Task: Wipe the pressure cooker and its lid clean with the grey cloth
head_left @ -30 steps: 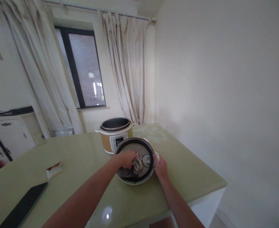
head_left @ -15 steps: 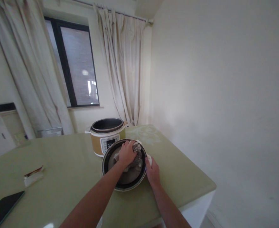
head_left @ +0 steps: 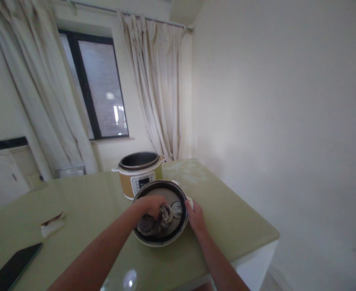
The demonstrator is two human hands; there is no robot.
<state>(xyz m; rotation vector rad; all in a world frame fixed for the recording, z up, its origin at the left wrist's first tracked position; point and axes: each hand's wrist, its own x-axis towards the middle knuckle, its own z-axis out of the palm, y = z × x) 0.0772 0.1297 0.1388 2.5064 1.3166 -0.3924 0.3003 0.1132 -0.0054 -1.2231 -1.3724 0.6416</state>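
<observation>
A round pressure cooker lid (head_left: pixel 167 190) is tilted with its metal underside facing me, its lower rim close to the tabletop. My right hand (head_left: pixel 197 216) is closed on the white handle (head_left: pixel 190 202) at the lid's right side. Inside the lid, my left hand (head_left: pixel 154 205) grips a bunched grey cloth (head_left: pixel 149 225) against the lower left of the underside. A round metal valve fitting (head_left: pixel 177 209) shows to the right of the cloth. Just behind the lid stands the uncovered electric pressure cooker (head_left: pixel 126 184), with a dark inner pot and a front control panel.
On the pale green table (head_left: pixel 88 210), a dark flat tablet-like device (head_left: pixel 12 266) lies at the left front. Behind it is a small white packet (head_left: pixel 52 225). The table's right edge runs near the wall (head_left: pixel 272 121); curtains (head_left: pixel 156 81) hang behind.
My left hand has moved with the cloth from the upper right of the lid's underside to its lower left, uncovering the valve fitting. My right hand keeps its hold on the handle.
</observation>
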